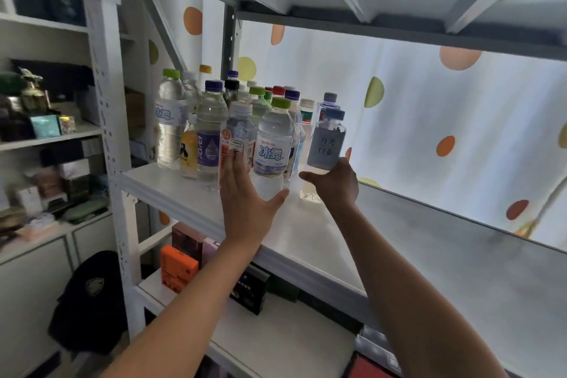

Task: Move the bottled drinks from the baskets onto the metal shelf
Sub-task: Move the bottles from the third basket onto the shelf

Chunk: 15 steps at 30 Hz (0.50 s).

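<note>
Right hand (333, 184) tilts grey-label bottle (325, 144) at cluster's edge.

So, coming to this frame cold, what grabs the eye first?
The crowd of bottles packed at the left end of the metal shelf, and both hands reaching into it. The right hand holds a grey-labelled bottle up at the cluster's right edge; the left hand lies open against a green-capped water bottle. Behind hangs a backlit polka-dot curtain.

Metal shelf (322, 242) under clustered upright bottles (214, 129)
</note>
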Available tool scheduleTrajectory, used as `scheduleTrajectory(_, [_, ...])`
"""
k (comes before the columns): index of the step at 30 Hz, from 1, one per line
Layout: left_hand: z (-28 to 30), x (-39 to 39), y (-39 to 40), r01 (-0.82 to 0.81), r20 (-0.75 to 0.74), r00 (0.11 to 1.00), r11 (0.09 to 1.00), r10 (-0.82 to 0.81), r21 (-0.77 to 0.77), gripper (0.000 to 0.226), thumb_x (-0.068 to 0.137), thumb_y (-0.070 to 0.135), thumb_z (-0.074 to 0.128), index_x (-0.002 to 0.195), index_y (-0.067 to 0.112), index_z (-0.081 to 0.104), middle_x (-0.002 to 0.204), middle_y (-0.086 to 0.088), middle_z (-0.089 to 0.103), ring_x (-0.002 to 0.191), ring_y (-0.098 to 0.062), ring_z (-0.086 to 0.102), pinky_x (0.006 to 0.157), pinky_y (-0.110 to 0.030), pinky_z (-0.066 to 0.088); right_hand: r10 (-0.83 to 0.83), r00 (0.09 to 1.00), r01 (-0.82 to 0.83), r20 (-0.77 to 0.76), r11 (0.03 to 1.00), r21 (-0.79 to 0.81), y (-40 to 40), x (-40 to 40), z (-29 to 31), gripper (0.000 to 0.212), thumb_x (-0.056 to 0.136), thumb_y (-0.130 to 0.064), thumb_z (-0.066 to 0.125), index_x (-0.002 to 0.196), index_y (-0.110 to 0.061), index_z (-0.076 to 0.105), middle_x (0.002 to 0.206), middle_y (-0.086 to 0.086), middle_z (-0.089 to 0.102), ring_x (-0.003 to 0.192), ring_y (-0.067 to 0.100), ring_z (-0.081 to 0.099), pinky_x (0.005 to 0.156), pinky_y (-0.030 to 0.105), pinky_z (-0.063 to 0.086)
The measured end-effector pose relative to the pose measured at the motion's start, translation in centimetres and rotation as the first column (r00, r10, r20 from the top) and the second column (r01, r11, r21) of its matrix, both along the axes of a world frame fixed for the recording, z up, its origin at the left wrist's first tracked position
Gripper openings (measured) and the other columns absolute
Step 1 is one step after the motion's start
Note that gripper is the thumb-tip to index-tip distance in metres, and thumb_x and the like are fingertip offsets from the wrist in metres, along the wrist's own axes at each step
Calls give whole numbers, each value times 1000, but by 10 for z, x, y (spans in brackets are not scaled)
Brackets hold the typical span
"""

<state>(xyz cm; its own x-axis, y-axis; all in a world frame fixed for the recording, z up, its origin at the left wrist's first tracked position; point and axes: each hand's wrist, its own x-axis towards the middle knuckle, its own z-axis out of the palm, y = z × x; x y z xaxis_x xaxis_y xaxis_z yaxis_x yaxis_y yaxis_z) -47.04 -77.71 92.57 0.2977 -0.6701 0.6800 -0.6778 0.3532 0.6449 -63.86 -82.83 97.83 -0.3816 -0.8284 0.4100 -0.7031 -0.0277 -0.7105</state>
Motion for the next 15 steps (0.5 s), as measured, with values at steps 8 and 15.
scheduleTrajectory(8, [1, 1, -2, 30, -41, 999, 999, -31, -27, 117, 69, 68, 69, 154, 14, 11, 162, -7, 13, 149, -21, 12, 119, -47, 23, -21, 999, 23, -31, 998, 55, -44, 3, -10, 80, 71, -48, 86, 128, -10, 42, 127, 9, 60, 114, 30, 61, 87, 42, 53])
scheduleTrajectory(15, [-3, 2, -8, 6, -57, 998, 999, -8, -39, 116, 68, 64, 74, 154, 16, 13, 161, -5, 16, 148, -20, 14, 117, -48, 27, -17, 999, 21, -31, 992, 123, -70, 12, -9, 75, 83, -43, 77, 134, -8, 34, 131, 13, 55, 117, 34, 60, 82, 38, 47])
